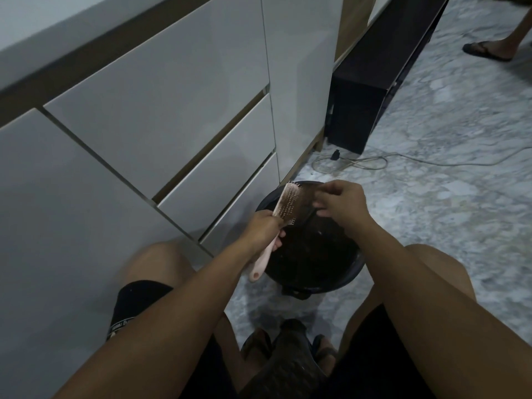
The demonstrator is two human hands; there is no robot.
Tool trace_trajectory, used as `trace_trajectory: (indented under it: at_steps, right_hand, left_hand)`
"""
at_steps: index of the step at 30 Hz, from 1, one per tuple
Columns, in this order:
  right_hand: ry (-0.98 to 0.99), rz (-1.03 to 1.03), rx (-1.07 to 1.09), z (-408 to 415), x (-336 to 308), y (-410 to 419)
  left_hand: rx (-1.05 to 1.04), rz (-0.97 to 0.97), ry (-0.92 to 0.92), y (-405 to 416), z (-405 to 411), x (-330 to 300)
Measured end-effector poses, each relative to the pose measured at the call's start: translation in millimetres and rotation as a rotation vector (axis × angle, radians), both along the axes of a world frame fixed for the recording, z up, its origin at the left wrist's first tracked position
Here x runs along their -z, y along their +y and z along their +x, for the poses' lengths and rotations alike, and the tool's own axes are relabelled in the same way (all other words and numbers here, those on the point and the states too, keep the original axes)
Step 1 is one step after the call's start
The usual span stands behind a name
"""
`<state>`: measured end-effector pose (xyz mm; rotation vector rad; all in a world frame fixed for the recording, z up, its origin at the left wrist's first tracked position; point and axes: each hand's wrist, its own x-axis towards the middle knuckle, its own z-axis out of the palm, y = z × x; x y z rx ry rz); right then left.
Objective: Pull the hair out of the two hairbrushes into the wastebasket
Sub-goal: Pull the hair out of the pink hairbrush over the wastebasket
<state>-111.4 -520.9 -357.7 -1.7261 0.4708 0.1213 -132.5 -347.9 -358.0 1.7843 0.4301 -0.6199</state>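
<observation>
A pink hairbrush (285,207) with pale bristles is held upright over a black round wastebasket (342,279) on the floor. My left hand (263,230) grips the brush around its handle, whose end sticks out below the fist. My right hand (338,204) is just right of the brush head, its fingertips pinched on a dark sheet of hair (306,203) that stretches from the bristles down toward the basket. Dark hair lies inside the basket. A second hairbrush does not show.
White drawer fronts (161,133) stand close on the left. A dark low cabinet (365,96) sits behind, with a cable (359,162) trailing over the marble floor. Another person's sandalled foot (486,50) is at the top right. My knees flank the basket.
</observation>
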Motion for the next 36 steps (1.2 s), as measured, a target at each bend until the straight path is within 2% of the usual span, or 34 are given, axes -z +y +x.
trace_trajectory:
  at_steps: [3,8,12,15,17,22,25,28,32,36]
  right_hand:
    - [0.007,-0.027,-0.098,-5,0,9]
    - [-0.137,-0.194,-0.217,-9,0,10]
    - [-0.091,-0.124,-0.005,-3,-2,8]
    - [-0.055,0.001,0.230,1,-6,-2]
    - [-0.019,0.057,0.271,2,-7,-5]
    - [0.098,0.163,0.012,-4,-9,5]
    - [0.077,0.246,-0.117,-8,-11,9]
    - [0.015,0.156,-0.137,-9,-5,13]
    - [-0.012,-0.016,-0.012,-6,1,11]
    - [-0.038,-0.040,0.118,-3,-1,3]
  left_hand:
    - [-0.017,-0.030,0.009,-2,0,-2]
    - [0.073,0.019,-0.061,2,-6,1]
    - [0.104,0.104,-0.129,7,-7,9]
    - [0.042,0.083,-0.127,11,-7,9]
    - [0.032,0.056,-0.099,9,-6,5]
    - [-0.039,-0.032,-0.006,1,0,-5]
    - [-0.024,-0.002,-0.025,-3,1,-5]
    - [-0.008,0.009,-0.059,-5,0,-5]
    - [-0.016,0.011,-0.088,-6,-3,-3]
    - [-0.124,0.018,-0.091,-6,0,0]
